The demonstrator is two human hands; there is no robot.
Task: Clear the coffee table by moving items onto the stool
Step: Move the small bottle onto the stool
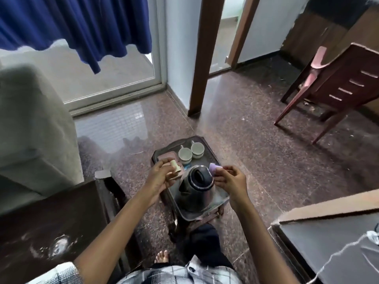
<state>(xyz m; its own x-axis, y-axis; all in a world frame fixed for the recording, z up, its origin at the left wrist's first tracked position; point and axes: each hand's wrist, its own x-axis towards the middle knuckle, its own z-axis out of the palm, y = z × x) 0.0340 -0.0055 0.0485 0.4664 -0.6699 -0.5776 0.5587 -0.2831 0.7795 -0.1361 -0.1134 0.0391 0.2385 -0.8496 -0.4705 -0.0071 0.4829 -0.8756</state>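
Stool [212, 158] loaded with kettle [198, 181] and cups [185, 155]; cream cylinder [175, 168] pinched by left hand [162, 178] fingers, purple piece [213, 168] by right hand [230, 181] — held flanking the kettle (presumably seeking free spots).

No legible text, labels, brands or numbers anywhere (frame blurred throughout).

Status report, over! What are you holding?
Left grip holds small beige cylinder. Right grip pinches small lilac piece. Black-lidded steel kettle crowds dark stool tray.
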